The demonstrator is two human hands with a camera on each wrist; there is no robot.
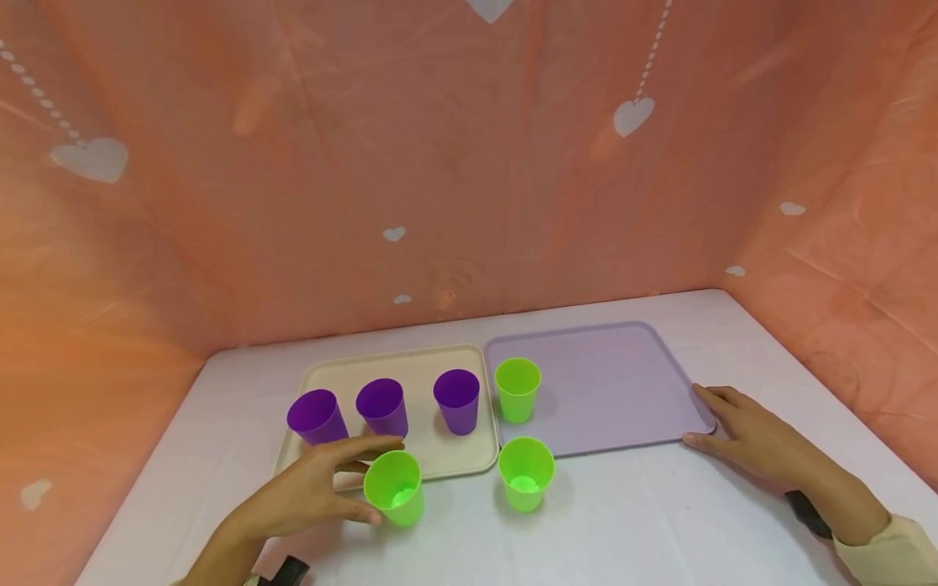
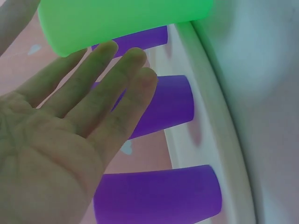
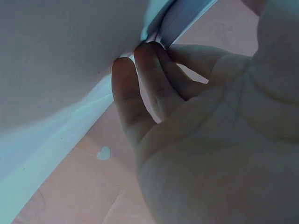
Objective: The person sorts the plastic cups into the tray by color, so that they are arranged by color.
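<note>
My left hand [image 1: 315,488] is beside a green cup [image 1: 405,506] at the front of the table, its thumb on the near side and straight fingers on the far side. In the left wrist view, the fingers [image 2: 117,102] are spread under that cup's edge, with the palm empty. My right hand [image 1: 755,435] rests at the front right corner of the lilac tray [image 1: 608,391], thumb on the front edge and fingers along the right edge. Its fingertips [image 3: 124,72] reach down to the table beside the tray in the right wrist view.
Three purple cups, left [image 1: 319,419], middle [image 1: 384,411] and right [image 1: 458,407], stand on the cream tray [image 1: 425,366]. One green cup [image 1: 517,399] stands on the lilac tray's left side, another [image 1: 524,484] in front on the table. Orange cloth [image 1: 440,163] surrounds the table.
</note>
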